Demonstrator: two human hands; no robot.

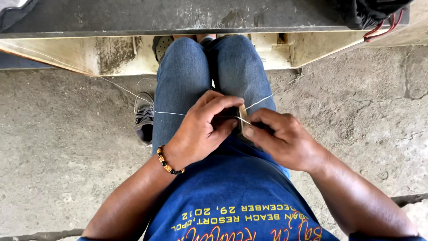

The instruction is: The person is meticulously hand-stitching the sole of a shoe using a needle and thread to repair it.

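I sit with my knees in blue jeans pointing away from me. My left hand and my right hand meet over my lap, both pinched around a small flat tan piece, partly hidden by the fingers. A thin white thread runs from that piece leftward across my thigh and up toward the far left; another short strand leaves to the right. A beaded bracelet circles my left wrist.
A low concrete slab or bench on a pale base crosses the top. A grey shoe lies on the rough concrete floor at my left. A dark bag with red cords sits at the top right.
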